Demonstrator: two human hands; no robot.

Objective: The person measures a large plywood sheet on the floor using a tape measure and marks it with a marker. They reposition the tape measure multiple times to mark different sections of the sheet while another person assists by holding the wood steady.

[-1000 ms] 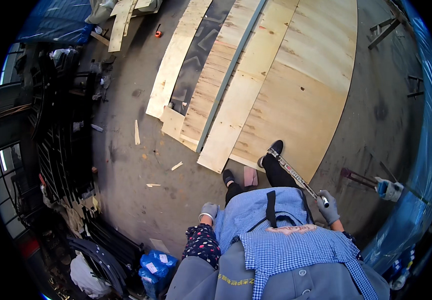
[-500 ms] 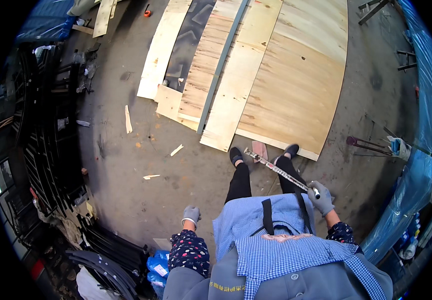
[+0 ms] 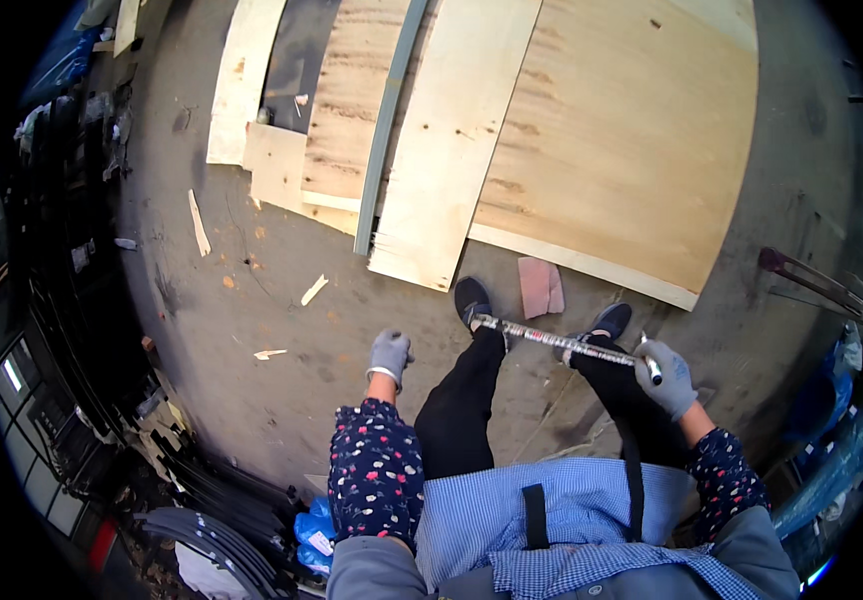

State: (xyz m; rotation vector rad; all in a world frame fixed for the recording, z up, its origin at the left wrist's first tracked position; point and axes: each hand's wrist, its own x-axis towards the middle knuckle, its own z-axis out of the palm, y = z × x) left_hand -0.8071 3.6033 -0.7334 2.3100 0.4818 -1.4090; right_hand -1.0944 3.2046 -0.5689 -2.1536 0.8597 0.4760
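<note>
My right hand (image 3: pixel 668 380), in a grey glove, is closed round a long thin stick (image 3: pixel 562 342) with worn white, red and dark marks. A pen-like marker (image 3: pixel 655 372), black and white, is gripped in the same hand. The stick points left across my shins, in front of my shoes. My left hand (image 3: pixel 390 358), also gloved in grey, hangs over the bare concrete floor with its fingers curled in and nothing visible in them. Ahead of my feet lies a large plywood sheet (image 3: pixel 622 150), and left of it a narrower plywood strip (image 3: pixel 457 130).
A grey-blue metal bar (image 3: pixel 388 130) lies lengthwise between boards. A pink block (image 3: pixel 541 287) sits on the floor between my shoes and the sheet. Wood splinters (image 3: pixel 199 222) are scattered at left, near stacked black metal frames (image 3: pixel 62 260). Blue plastic wrapping (image 3: pixel 842 490) stands at right.
My view has moved forward, closer to the boards, and I am stepping with legs farther apart. The stick has swung to a flatter angle. Both hands stay closed.
</note>
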